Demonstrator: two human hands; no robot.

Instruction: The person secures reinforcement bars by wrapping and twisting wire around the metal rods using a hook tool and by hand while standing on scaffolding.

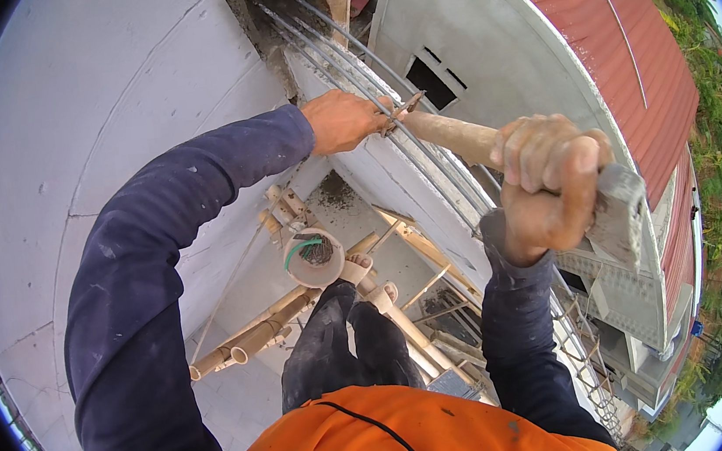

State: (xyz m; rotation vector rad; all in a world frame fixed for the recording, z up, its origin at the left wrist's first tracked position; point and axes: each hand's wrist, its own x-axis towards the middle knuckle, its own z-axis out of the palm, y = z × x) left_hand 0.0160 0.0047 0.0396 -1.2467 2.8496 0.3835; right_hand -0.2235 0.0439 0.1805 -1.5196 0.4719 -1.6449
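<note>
Plainly, nearest is an orange shirt (pixel 383 439) at the lower middle, with dark sleeves (pixel 129 241) reaching up from it. The right hand (pixel 555 183), right of centre, is wrapped round a hammer (pixel 457 138), close behind its grey head, with the handle's end pointing at the bars (pixel 342 62). These steel bars run from the top middle down toward the right, along the edge of a pale wall (pixel 373 176). At upper centre the left hand (pixel 346 121) has its fingers drawn together at the bars, beside a rusty strip (pixel 412 101); which of these it pinches, I cannot tell. As for progress, the bars look set out along the wall, but they are bare for the stretch in view, so covering them seems undone; whether they are fastened cannot be told. Below, at centre, a bucket (pixel 318 276) with dark contents stands by the feet (pixel 357 268), and bamboo poles (pixel 254 342) lie to its lower left. Farther off, upper right, come a grey building (pixel 481 28), a red roof (pixel 595 25) and trees (pixel 717 100).
</note>
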